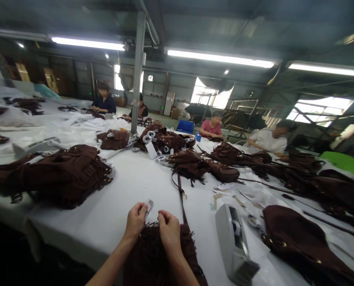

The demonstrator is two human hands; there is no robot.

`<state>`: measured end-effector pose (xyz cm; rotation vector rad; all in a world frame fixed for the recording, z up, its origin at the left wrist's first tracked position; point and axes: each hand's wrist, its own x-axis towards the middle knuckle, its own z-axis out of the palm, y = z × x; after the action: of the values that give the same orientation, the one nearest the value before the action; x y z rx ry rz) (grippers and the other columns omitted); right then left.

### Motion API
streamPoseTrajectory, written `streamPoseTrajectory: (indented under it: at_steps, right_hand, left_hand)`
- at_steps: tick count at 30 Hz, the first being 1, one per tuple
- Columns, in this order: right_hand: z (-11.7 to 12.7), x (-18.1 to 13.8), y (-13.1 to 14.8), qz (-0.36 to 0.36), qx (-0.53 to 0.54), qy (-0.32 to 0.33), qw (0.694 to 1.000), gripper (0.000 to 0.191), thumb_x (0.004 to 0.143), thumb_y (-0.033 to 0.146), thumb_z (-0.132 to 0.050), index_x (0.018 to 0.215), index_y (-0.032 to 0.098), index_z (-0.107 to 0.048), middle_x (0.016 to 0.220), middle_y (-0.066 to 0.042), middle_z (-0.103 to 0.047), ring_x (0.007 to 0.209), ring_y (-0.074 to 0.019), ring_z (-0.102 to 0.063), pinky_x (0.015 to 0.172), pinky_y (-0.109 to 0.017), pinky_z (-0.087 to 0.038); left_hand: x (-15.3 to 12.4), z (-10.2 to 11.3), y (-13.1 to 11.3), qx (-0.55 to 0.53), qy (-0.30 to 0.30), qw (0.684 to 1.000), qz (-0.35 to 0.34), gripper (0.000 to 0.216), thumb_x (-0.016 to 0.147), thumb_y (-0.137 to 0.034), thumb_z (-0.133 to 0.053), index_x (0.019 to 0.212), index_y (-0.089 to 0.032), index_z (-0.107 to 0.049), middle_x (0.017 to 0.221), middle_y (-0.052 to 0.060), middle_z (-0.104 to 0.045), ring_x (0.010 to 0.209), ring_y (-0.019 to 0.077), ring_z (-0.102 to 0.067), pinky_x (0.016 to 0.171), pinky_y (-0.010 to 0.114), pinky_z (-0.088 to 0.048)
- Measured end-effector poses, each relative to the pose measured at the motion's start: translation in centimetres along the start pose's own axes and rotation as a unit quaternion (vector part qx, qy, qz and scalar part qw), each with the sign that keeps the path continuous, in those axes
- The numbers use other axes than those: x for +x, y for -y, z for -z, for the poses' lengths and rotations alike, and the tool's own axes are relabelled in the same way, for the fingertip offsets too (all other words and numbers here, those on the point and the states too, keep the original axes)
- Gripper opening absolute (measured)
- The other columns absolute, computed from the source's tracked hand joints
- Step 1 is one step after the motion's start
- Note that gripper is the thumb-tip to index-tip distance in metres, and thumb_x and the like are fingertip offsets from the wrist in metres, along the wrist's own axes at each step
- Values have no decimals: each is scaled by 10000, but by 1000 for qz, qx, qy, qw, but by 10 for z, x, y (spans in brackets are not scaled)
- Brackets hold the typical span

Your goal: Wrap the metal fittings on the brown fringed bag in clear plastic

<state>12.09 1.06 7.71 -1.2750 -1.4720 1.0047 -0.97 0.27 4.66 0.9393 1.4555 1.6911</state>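
Observation:
A dark brown fringed bag (149,254) lies before me at the table's near edge, and its strap (181,200) runs away across the white surface. Above the bag's far edge, my left hand (136,220) pinches a small white tag (150,205) with grey print between thumb and forefinger. My right hand (169,228) is just to the right, over the fringe, with thumb and forefinger pressed together. Whatever is in that pinch is too small to make out. A short gap separates the two hands.
A grey tape dispenser (232,242) stands to the right, beside another brown bag (296,234). More brown bags (72,171) are piled on the left, and rolls of white tape (149,137) lie farther back by a metal post (137,75). Several people sit around the table (135,178).

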Motion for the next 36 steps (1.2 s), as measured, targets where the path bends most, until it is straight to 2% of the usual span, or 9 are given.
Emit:
streamPoseTrajectory:
  at_steps: [4,9,13,17,23,29,33,36]
  right_hand:
    - [-20,-2,11,1,31,47,998,252,752,321,-565,769,137,-737,699,-68,-724,676,-222,-642,666,-306,-481]
    - [-31,-1,10,-1,83,81,993,371,778,414,-569,912,108,-730,789,-87,-732,742,-225,-654,668,-293,-497]
    - [-32,-1,4,-4,114,73,991,446,787,480,-575,962,93,-711,813,-93,-724,810,-235,-654,716,-301,-501]
    - [-34,1,-3,3,119,45,992,457,767,520,-601,907,100,-711,796,-88,-717,763,-217,-644,693,-286,-498]
    - [-28,7,-11,17,110,50,993,418,719,524,-651,731,109,-702,651,-61,-679,599,-174,-582,549,-255,-460]
    - [-14,11,-7,26,127,106,986,332,707,454,-684,691,123,-712,627,-29,-661,601,-159,-567,581,-250,-439]
    - [-12,17,-7,17,147,151,977,354,709,475,-674,615,133,-687,542,7,-588,546,-128,-514,549,-237,-407]
    - [-13,18,-15,-6,165,150,975,407,728,526,-628,685,127,-693,571,2,-581,525,-114,-487,514,-229,-383]
  left_hand:
    - [-2,-2,-2,18,-14,999,-23,402,744,-541,-608,805,-145,-629,646,15,-599,552,145,-498,519,242,-391]
    - [-5,-1,-7,22,-5,999,-37,375,741,-523,-623,810,-155,-636,696,35,-632,611,169,-525,558,253,-401]
    - [-5,0,-9,5,32,999,-20,368,734,-526,-627,800,-164,-626,628,4,-591,540,146,-501,491,235,-364]
    - [-2,-1,-5,-21,83,996,13,384,728,-546,-619,808,-172,-591,590,-24,-548,473,118,-467,449,224,-360]
    - [3,0,-3,-71,158,983,57,389,734,-550,-617,766,-171,-535,542,-74,-458,381,53,-346,363,179,-280]
    - [0,7,-6,-136,216,961,106,362,750,-507,-642,787,-166,-524,546,-76,-465,355,26,-309,358,167,-237]
    - [4,11,-2,-175,209,952,136,387,732,-515,-665,780,-164,-509,549,-79,-463,344,11,-261,358,167,-231]
    - [8,13,3,-202,184,950,150,410,730,-527,-666,799,-164,-487,573,-75,-473,358,6,-254,365,162,-240]
